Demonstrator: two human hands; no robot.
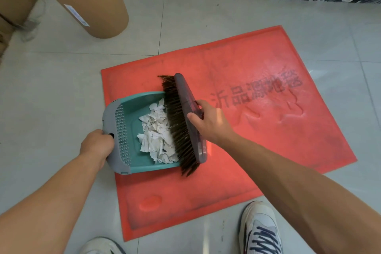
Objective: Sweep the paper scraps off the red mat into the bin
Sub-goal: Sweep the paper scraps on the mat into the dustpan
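White sneaker nearest us, toe at the mat's edge, and just above it both hands are at work. The left hand is curled tight round the grey back of the teal dustpan, and the right hand is wrapped over the grey back of the hand brush, whose bristles are pressed against the pan's mouth. The paper scraps are heaped inside the pan, and I can't spot a stray one on the red mat, so the sweeping looks done. The tipping out is left. Faded dark characters on the mat seem to read 沂品源地毯. Further off on the tiles stands the brown cardboard drum, presumably the bin. Its white label is too small to read.
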